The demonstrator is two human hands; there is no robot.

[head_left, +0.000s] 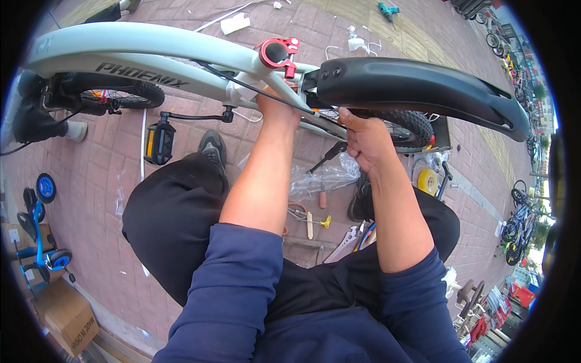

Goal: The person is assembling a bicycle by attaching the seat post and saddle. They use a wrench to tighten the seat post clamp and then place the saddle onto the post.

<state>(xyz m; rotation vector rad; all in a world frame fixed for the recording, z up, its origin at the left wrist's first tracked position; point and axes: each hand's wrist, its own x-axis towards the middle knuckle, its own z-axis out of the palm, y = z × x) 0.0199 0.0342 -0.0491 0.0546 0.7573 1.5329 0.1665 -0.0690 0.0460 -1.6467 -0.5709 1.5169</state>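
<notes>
A pale grey-green bicycle frame stretches across the upper part of the head view, with a red seat clamp on its seat tube. My left hand reaches in behind the tubes below the clamp, and its fingers are hidden there. Beneath the black mudguard, my right hand is closed beside the rear stay, thumb against curled fingers. Whatever it pinches is too small to make out. The knobby rear wheel shows just past that hand. A black-and-yellow pedal hangs on its crank to the left.
On the paving between my legs lie a red-handled tool, a yellow-ended tool and flat spanners. A yellow tape roll is by my right knee. Another person's shoe, a blue children's trike and a cardboard box are at left.
</notes>
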